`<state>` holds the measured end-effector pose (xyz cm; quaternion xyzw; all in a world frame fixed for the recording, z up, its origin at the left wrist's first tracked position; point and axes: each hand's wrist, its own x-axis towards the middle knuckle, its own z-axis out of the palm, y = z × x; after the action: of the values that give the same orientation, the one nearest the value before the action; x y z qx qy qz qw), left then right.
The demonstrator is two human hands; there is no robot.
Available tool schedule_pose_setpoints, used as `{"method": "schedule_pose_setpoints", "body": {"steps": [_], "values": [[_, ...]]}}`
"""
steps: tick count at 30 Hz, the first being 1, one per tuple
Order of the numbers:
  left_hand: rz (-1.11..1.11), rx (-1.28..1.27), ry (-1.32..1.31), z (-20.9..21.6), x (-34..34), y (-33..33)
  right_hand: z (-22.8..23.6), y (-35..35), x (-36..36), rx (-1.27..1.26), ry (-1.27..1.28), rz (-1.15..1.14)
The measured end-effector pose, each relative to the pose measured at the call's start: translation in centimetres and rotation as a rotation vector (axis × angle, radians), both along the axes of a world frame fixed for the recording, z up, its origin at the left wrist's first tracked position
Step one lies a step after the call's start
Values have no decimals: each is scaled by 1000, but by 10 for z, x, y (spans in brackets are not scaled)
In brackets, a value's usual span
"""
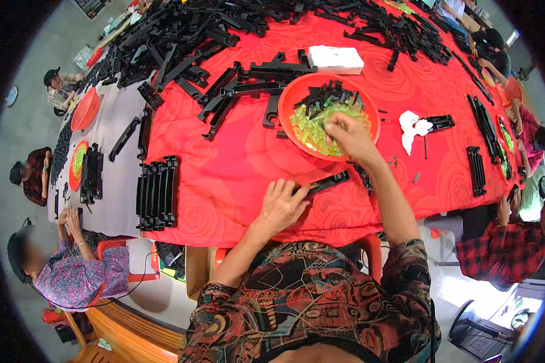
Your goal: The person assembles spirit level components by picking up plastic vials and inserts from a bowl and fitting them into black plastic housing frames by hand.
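Note:
At the table's near edge my left hand [283,204] curls its fingers around the near end of a long black plastic part [332,181], which lies tilted on the cloth. My right hand [348,134] reaches into a red plastic bowl [286,121], thumb and fingers pinched together. Whatever is between those fingertips is too small to make out. Many small translucent yellow-green pieces [306,134] fill the bowl beneath that hand. Short black pieces [330,97] are heaped at the bowl's far side.
A red rose-patterned cloth [224,181] covers the table. Several black parts stand in a row [157,193] on the left; a large heap [188,30] lies far back. A white block [336,59] sits behind the bowl, crumpled white tissue [413,130] to its right. Other people work at both sides.

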<state>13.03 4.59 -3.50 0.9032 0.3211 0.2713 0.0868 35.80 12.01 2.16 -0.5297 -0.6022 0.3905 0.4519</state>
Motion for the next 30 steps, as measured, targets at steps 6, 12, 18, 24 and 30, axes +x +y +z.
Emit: {"method": "schedule_pose_setpoints", "body": {"steps": [6, 12, 18, 24, 30], "values": [[25, -431, -614, 41, 1, 3, 5, -74, -21, -406, 398, 199], [-107, -275, -503, 39, 6, 2, -3, -92, -32, -437, 508, 250], [-93, -169, -458, 35, 6, -6, -13, -102, -40, -539, 693, 83], [104, -694, -762, 11, 10, -34, -41, -134, -44, -393, 755, -74], [103, -857, -803, -7, 12, -46, -59, -147, -52, -432, 746, -168]]}}
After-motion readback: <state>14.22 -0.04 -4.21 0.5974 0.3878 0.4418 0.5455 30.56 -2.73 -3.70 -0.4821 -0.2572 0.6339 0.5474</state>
